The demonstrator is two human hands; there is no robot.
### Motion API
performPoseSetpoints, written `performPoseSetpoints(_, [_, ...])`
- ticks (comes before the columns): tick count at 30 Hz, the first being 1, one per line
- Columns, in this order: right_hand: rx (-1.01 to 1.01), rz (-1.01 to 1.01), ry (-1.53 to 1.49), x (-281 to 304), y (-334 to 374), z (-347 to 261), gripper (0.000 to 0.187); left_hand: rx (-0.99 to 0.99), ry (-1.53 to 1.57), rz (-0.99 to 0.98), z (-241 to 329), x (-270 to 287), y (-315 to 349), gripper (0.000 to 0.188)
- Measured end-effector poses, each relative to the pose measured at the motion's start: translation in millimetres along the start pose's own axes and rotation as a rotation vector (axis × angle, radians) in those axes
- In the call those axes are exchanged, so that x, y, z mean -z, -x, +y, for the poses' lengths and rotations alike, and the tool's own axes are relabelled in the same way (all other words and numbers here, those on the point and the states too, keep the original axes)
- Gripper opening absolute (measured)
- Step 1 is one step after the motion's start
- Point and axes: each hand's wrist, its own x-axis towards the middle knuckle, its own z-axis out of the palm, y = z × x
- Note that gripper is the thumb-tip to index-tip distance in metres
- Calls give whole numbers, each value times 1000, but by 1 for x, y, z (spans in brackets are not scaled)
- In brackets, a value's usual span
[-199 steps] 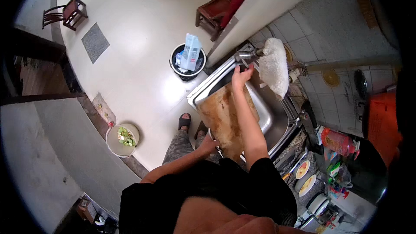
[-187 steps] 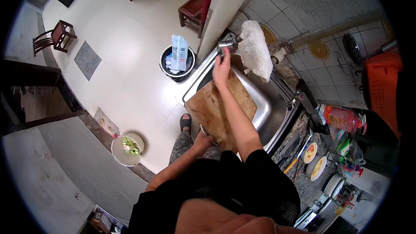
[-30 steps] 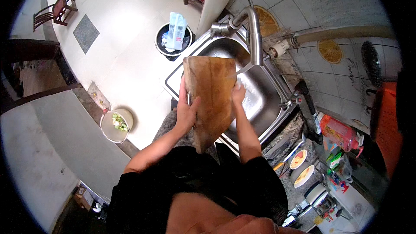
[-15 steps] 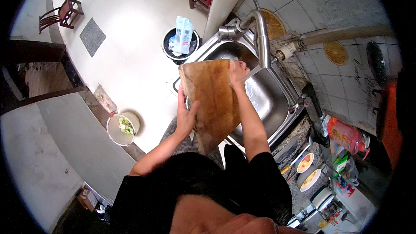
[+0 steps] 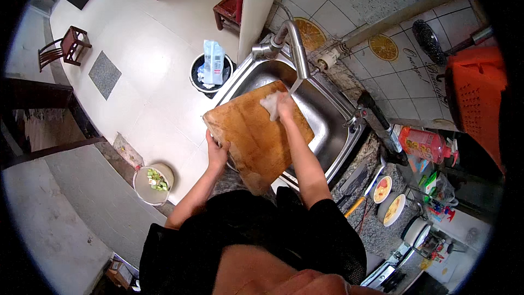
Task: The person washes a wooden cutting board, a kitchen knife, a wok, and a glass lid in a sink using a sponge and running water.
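Note:
A wooden cutting board [image 5: 254, 139], wet and brown, is held tilted over the near left part of the steel sink [image 5: 326, 125]. My left hand [image 5: 217, 155] grips its left edge, thumb on the top face and fingers underneath. Pressed on the board's upper right area is a whitish cloth [image 5: 269, 105], with my right hand [image 5: 284, 108] closed on it. Close by that hand, a stream of water [image 5: 296, 86] falls from the faucet [image 5: 296, 49].
A black bin [image 5: 196, 79] with a light blue bag stands left of the sink. A pale bucket [image 5: 141, 188] holding green scraps is on the floor. On the right counter are a knife [image 5: 355, 177], two bowls [image 5: 394, 210] of food and a red bottle [image 5: 420, 145].
The board has turned and tipped flatter, its face showing more. My right hand has moved from the board's far right edge onto its face, with the cloth now plainly visible.

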Motion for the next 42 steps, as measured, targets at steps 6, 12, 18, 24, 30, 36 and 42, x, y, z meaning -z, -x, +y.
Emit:
performPoseSetpoints(6, [161,-40,125,4,24,-2,19,-116,-589,93,-40,3,-27,82])
performPoseSetpoints(12, [238,28,315,18,19,6,23,-515,-795,-48,-7,-39,-39,74])
performPoseSetpoints(18, [364,18,582,4,58,-12,21,803,500,-522,-11,-135,-95,44])
performPoseSetpoints(24, [521,-72,398,5,76,-33,24,555,417,-773,-106,-155,-150,36])
performPoseSetpoints(30, [237,46,496,-2,22,-47,23,831,525,-583,-24,-159,-121,30])
performPoseSetpoints(36, [268,-187,583,10,-1,20,14,584,-49,-567,1,-135,-135,22])
performPoseSetpoints(42, [375,-116,599,15,7,-7,16,596,287,-409,65,-121,-191,22])
